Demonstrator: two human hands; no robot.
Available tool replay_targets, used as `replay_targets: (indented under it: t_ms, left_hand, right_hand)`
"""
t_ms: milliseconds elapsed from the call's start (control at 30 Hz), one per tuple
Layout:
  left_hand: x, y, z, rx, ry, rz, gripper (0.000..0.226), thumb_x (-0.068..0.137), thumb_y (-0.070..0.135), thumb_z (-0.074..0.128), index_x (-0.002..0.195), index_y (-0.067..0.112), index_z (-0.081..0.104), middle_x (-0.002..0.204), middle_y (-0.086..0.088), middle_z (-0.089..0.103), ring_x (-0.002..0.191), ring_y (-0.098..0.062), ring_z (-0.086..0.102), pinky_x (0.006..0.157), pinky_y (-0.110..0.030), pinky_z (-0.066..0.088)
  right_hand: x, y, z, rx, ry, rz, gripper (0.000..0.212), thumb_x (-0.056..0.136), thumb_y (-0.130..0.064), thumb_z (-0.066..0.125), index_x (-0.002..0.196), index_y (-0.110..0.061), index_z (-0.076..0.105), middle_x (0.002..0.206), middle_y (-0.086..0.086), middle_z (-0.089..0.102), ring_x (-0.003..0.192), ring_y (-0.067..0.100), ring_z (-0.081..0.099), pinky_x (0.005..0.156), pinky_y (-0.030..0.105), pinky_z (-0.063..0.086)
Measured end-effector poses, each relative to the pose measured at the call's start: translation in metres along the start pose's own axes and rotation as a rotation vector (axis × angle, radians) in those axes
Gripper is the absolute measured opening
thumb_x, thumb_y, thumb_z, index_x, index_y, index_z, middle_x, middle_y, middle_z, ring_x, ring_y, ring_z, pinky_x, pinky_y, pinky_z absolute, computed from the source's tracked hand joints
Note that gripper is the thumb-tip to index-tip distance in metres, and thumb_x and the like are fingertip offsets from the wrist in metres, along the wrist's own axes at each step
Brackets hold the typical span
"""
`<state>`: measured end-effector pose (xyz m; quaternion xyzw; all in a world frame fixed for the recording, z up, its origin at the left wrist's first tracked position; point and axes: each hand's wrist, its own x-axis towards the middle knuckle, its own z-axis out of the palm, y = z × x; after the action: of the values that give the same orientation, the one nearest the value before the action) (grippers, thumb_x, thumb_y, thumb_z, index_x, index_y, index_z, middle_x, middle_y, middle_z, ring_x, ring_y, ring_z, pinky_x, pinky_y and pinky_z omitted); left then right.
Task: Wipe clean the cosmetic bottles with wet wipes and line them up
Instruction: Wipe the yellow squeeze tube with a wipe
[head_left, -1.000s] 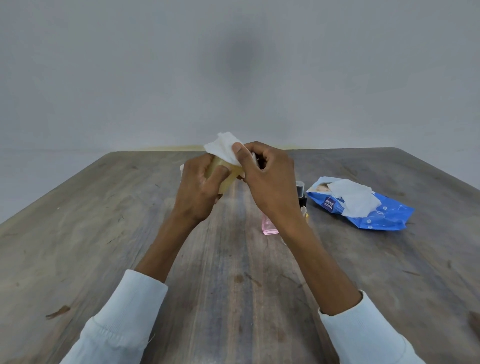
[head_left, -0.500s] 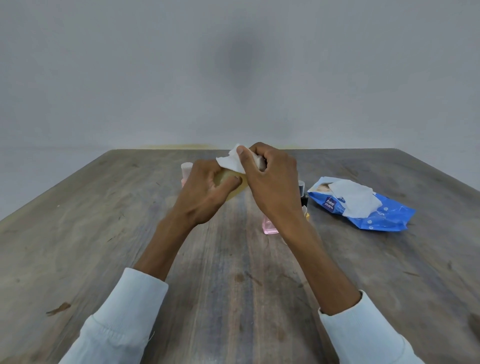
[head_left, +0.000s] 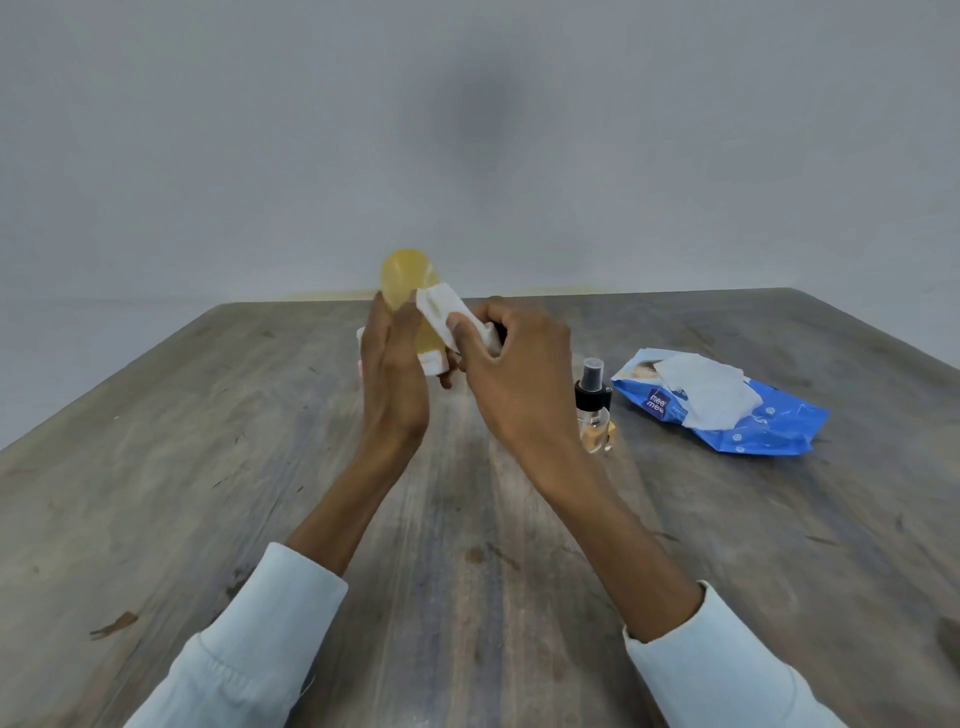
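Observation:
My left hand (head_left: 389, 384) holds a yellow translucent bottle (head_left: 408, 283) above the table, its round base tipped up and away from me and its white cap end low by my palm. My right hand (head_left: 519, 374) pinches a folded white wet wipe (head_left: 441, 317) and presses it against the bottle's side. A small clear spray bottle (head_left: 594, 410) with a black pump stands on the table just right of my right wrist. Behind my left hand a pale pink bottle (head_left: 359, 338) is mostly hidden.
A blue wet-wipes pack (head_left: 753, 426) lies at the right with a white wipe (head_left: 706, 389) sticking out of its top. The grey wooden table (head_left: 208, 467) ends at a far edge close to a plain wall.
Between my hands the yellow bottle has tipped so its base points upward. My right hand slid the wipe down its side. The pink bottle behind my right wrist is now hidden.

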<state>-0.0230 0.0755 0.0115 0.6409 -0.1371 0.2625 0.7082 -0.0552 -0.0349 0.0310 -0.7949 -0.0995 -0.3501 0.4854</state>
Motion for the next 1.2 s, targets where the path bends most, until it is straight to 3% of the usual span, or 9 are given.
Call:
replay_targets:
  t_ms: [67,167,367,500,667,833,967,1067,1200]
  left_hand:
    - [0.004,-0.002,-0.003,0.094,0.01,0.008,0.028,0.114,0.029,0.042,0.125,0.009,0.058,0.088,0.018,0.07,0.076,-0.004,0.068,0.06,-0.031,0.055]
    - [0.008,-0.011,-0.004,0.273,-0.068,-0.031,0.024,0.107,0.045,0.051,0.117,0.025,0.061,0.091,0.012,0.073,0.084,-0.007,0.071,0.079,-0.044,0.06]
    - [0.004,-0.036,-0.003,0.495,-0.483,-0.035,0.036,0.09,0.051,0.059,0.103,0.02,0.071,0.096,0.006,0.077,0.09,-0.01,0.072,0.08,-0.032,0.055]
    - [0.004,-0.049,-0.005,0.546,-0.558,-0.035,0.027,0.085,0.052,0.058,0.092,0.028,0.07,0.09,0.007,0.077,0.083,-0.012,0.073,0.076,-0.038,0.058]
    - [0.004,-0.052,-0.005,0.585,-0.591,-0.004,0.022,0.086,0.053,0.059,0.095,0.034,0.066,0.094,0.007,0.076,0.087,-0.013,0.073,0.081,-0.043,0.061]
    - [0.006,-0.054,-0.007,0.629,-0.578,0.072,0.008,0.089,0.045,0.064,0.088,0.037,0.061,0.081,0.01,0.069,0.072,-0.009,0.065,0.068,-0.032,0.048]
    - [0.008,-0.044,-0.011,0.703,-0.559,0.111,0.041,0.092,0.06,0.054,0.11,0.027,0.069,0.095,0.01,0.072,0.084,-0.012,0.068,0.075,-0.035,0.053]
    - [0.014,-0.031,-0.019,0.692,-0.449,0.158,0.036,0.096,0.062,0.051,0.1,0.031,0.068,0.098,0.013,0.074,0.09,-0.007,0.07,0.079,-0.037,0.057]
    - [0.031,-0.016,-0.038,0.615,-0.002,0.299,0.015,0.099,0.034,0.062,0.091,0.023,0.07,0.085,0.011,0.072,0.079,-0.009,0.067,0.071,-0.031,0.053]
  right_hand:
    - [0.0,0.0,0.0,-0.062,0.04,-0.042,0.019,0.102,-0.026,0.067,0.094,-0.011,0.076,0.076,-0.007,0.067,0.064,0.005,0.059,0.057,0.013,0.037]
    - [0.005,0.002,-0.003,-0.069,0.106,-0.069,0.019,0.103,-0.028,0.065,0.093,-0.013,0.073,0.079,-0.006,0.064,0.067,0.009,0.055,0.059,0.016,0.035]
    - [0.008,0.004,-0.001,0.027,0.082,-0.008,0.019,0.105,-0.03,0.064,0.094,-0.016,0.071,0.079,-0.006,0.067,0.074,0.011,0.066,0.061,0.017,0.048]
    - [0.012,0.004,-0.008,0.131,0.093,0.064,0.021,0.105,-0.028,0.064,0.093,-0.013,0.071,0.077,-0.004,0.072,0.069,0.01,0.074,0.067,0.036,0.061]
    - [0.011,0.001,-0.01,0.161,0.085,0.092,0.021,0.105,-0.026,0.064,0.093,-0.011,0.072,0.076,0.001,0.074,0.069,0.014,0.076,0.069,0.042,0.062]
    - [0.011,0.002,-0.009,0.149,0.05,0.097,0.021,0.106,-0.027,0.064,0.095,-0.011,0.072,0.076,-0.006,0.071,0.071,0.009,0.074,0.072,0.038,0.064]
    - [0.009,0.001,-0.009,0.126,0.038,0.09,0.021,0.106,-0.028,0.063,0.095,-0.012,0.072,0.073,-0.007,0.071,0.069,0.008,0.073,0.061,0.018,0.055]
    - [0.009,0.0,-0.009,0.167,0.034,0.099,0.022,0.106,-0.027,0.063,0.093,-0.011,0.072,0.073,-0.002,0.071,0.067,0.01,0.075,0.066,0.032,0.062]
    - [0.008,0.0,-0.008,0.186,0.024,0.104,0.024,0.106,-0.027,0.064,0.093,-0.008,0.072,0.074,-0.002,0.072,0.067,0.007,0.075,0.073,0.048,0.064]
